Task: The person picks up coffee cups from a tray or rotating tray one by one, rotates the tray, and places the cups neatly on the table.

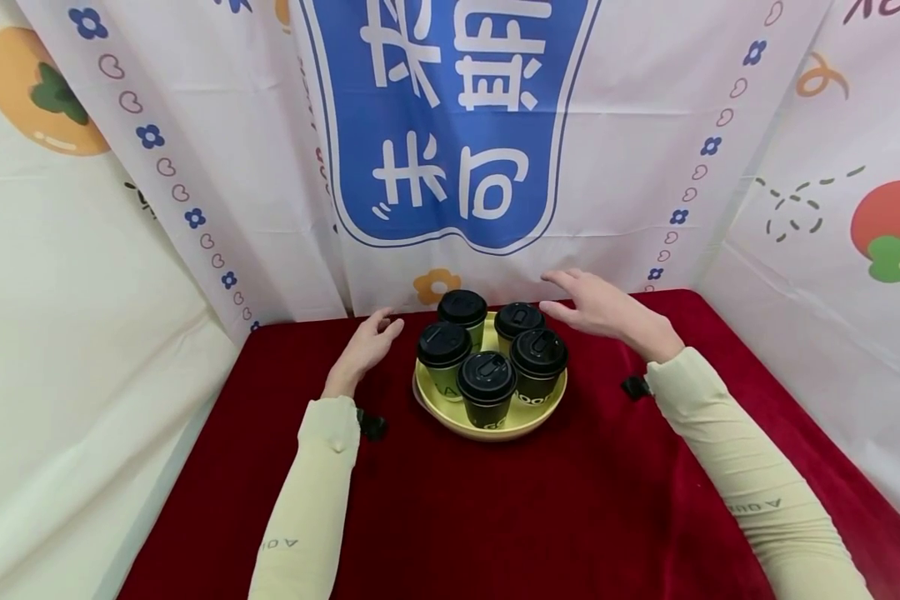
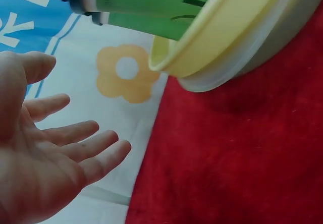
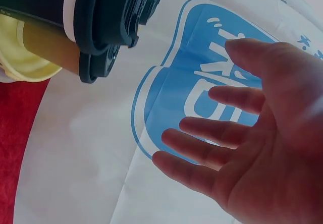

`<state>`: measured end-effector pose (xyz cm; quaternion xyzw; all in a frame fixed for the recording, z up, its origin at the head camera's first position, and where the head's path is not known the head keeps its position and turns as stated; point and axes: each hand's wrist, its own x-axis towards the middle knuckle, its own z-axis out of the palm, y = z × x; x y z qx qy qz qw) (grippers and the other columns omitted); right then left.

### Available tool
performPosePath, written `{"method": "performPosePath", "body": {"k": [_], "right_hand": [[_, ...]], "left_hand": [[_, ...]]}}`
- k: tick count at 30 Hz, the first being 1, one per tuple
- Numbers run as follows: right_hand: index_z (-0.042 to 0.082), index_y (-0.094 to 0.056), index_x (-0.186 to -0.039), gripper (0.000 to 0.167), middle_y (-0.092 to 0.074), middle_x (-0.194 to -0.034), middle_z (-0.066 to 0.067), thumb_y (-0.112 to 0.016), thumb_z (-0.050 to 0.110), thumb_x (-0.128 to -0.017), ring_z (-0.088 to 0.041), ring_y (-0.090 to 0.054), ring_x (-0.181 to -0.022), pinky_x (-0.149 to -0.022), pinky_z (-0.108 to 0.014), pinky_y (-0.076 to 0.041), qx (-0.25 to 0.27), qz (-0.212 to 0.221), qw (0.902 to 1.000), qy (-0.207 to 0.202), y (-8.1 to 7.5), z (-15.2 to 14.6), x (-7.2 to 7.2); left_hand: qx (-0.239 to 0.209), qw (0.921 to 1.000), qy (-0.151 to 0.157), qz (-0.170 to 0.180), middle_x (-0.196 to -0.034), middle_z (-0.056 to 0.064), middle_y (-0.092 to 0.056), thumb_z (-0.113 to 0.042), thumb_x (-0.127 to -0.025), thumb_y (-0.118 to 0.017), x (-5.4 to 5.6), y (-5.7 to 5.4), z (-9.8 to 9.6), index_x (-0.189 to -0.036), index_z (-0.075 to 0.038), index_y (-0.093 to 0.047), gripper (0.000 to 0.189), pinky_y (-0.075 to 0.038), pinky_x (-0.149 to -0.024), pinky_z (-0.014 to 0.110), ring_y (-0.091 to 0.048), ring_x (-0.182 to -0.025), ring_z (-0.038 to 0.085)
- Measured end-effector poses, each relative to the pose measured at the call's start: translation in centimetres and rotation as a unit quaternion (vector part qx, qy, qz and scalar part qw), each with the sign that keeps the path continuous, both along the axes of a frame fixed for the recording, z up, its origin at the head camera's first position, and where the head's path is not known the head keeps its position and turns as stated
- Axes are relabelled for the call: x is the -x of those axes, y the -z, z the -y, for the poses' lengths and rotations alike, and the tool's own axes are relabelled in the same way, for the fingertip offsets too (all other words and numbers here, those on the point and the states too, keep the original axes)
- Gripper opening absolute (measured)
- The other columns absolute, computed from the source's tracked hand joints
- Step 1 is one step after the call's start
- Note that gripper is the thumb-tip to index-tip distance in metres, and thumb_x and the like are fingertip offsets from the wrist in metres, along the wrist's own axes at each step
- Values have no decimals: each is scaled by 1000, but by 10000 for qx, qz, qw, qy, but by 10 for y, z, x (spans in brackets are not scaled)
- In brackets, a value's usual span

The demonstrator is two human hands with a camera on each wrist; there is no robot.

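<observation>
Several paper coffee cups with black lids, among them a front cup (image 1: 487, 387) and a green left cup (image 1: 447, 362), stand upright on a round yellow tray (image 1: 450, 417). My left hand (image 1: 370, 343) hovers to the left of the tray, apart from it, fingers spread and holding nothing. Beyond the tray's right side, my right hand (image 1: 603, 307) is held in the air near the back right cup (image 1: 516, 321). Its fingers are extended with nothing in them. In the left wrist view, the tray's rim (image 2: 217, 42) appears beyond the fingertips.
Dark red cloth (image 1: 510, 517) covers the table. A white printed curtain (image 1: 615, 208) with a blue sign hangs at the table's back edge, and more white cloth walls (image 1: 82, 333) stand at both sides.
</observation>
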<state>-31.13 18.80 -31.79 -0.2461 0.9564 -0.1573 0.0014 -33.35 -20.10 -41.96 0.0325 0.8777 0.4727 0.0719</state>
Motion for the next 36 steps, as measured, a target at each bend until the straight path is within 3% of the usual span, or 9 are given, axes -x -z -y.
{"method": "performPosePath", "body": {"k": [7, 15, 26, 36], "right_hand": [[9, -42, -148, 59, -45, -147, -19, -57, 35, -98, -38, -43, -136, -113, -56, -34, 37, 115, 9999, -124, 8, 0, -3], [9, -45, -146, 57, -48, -146, -15, -57, 37, -98, -35, -43, -137, -114, -54, -34, 72, 287, 9994, -191, 20, 2, -5], [5, -51, -141, 55, -53, -140, -16, -60, 36, -97, -33, -48, -132, -112, -51, -37, 127, 197, 9992, -324, 33, 9, -15], [6, -52, -140, 54, -51, -140, -19, -60, 36, -96, -36, -48, -130, -111, -52, -39, 23, 190, 9990, -413, 41, 12, -17]], "left_hand": [[-508, 9980, 3, 379, -156, 17, -33, -43, -103, -45, -3, 22, -4, -155, -18, -27, 60, -42, -108, 51, -40, -139, 35], [-1018, 9928, -111, 627, -151, 16, -40, -42, -104, -44, -10, 39, -7, -154, -12, -31, 59, -48, -102, 47, -46, -134, 36], [-1410, 9854, -282, 916, -152, 16, -40, -41, -105, -43, -15, 50, -12, -149, -13, -39, 53, -51, -99, 47, -48, -133, 36], [-1677, 9775, -482, 1188, -134, 18, -53, -43, -103, -45, -19, 57, -19, -146, -14, -42, 52, -59, -75, 33, -63, -112, 28]]}}
